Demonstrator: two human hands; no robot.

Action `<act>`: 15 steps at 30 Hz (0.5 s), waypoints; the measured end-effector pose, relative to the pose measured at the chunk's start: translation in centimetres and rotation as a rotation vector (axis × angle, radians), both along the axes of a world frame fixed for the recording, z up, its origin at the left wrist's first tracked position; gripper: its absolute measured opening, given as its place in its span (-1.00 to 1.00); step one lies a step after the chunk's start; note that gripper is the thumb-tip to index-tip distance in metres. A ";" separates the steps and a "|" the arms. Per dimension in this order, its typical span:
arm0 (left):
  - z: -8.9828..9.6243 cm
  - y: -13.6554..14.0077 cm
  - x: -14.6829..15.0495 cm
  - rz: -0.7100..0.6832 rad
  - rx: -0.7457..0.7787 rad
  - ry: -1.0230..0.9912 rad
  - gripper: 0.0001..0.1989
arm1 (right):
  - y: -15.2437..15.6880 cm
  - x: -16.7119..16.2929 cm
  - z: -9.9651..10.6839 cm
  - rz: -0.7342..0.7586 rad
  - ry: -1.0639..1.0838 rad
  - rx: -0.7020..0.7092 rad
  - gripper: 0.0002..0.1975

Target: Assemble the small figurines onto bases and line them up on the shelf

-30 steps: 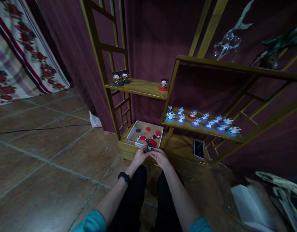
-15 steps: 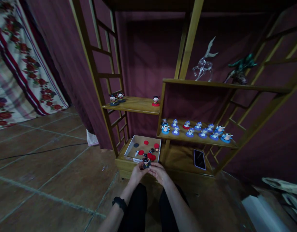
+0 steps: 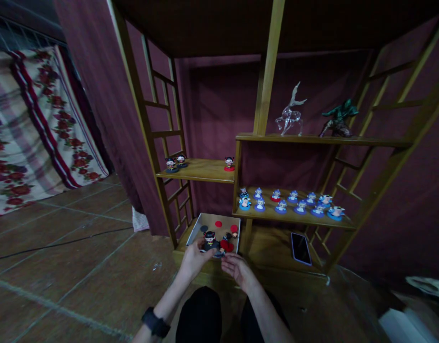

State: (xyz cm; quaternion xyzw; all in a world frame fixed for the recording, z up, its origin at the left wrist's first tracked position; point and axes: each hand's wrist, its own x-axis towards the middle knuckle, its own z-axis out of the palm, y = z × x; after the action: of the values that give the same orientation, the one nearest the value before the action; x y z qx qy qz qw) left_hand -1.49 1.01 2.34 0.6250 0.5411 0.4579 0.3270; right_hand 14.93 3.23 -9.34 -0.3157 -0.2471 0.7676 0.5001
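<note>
My left hand is closed on a small black-haired figurine with a dark round base, holding it upright over the front left of a shallow cardboard box. Apart from it, my right hand sits by the box's front edge, its fingers loosely stretched and nothing visible in them. Inside the box lie red discs, a dark grey disc and other black-haired figurine pieces, partly hidden by the held figurine and my fingers.
The upper left shelf carries two dark-based figurines and a red-based one. Several blue and purple figurines stand in rows on the right shelf. Above are a clear deer ornament and a dark green statue. A phone lies lower right.
My left hand has carried the figurine forward and slightly left over the box. My right hand has come away from it. The view has tilted up.
</note>
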 end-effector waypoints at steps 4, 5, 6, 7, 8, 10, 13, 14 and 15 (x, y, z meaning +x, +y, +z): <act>5.5 0.5 -0.5 0.005 0.104 0.042 -0.62 | 0.0 0.3 -0.1 0.005 0.006 -0.005 -0.68; 6.9 0.6 -0.5 -0.002 0.130 0.043 -0.61 | 0.0 0.3 -0.1 0.003 0.001 -0.007 -0.68; 8.2 0.7 -0.5 -0.018 0.148 0.044 -0.60 | 0.0 0.3 -0.2 -0.001 -0.005 -0.008 -0.68; 9.5 0.8 -0.3 -0.021 0.157 0.036 -0.59 | 0.0 0.3 -0.3 -0.005 -0.013 -0.010 -0.67; 10.8 0.9 -0.2 -0.030 0.159 0.025 -0.58 | 0.0 0.3 -0.4 -0.009 -0.021 -0.013 -0.67; 13.0 1.3 0.1 -0.039 0.165 0.001 -0.57 | 0.0 0.3 -0.5 -0.017 -0.031 -0.018 -0.67; 15.6 2.2 0.5 -0.049 0.220 -0.011 -0.57 | -0.1 0.4 -0.5 -0.023 -0.035 -0.018 -0.67; 16.3 2.6 0.6 -0.044 0.252 0.002 -0.57 | -0.1 0.5 -0.5 -0.023 -0.036 -0.018 -0.67; 16.9 3.0 0.7 -0.040 0.280 0.021 -0.58 | -0.1 0.6 -0.4 -0.024 -0.038 -0.019 -0.68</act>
State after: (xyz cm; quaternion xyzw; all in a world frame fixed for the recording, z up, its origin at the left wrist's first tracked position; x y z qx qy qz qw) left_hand -0.75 4.00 19.27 0.6800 0.4625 0.5159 0.2399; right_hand 15.51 3.12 -9.78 -0.3377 -0.2455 0.7578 0.5015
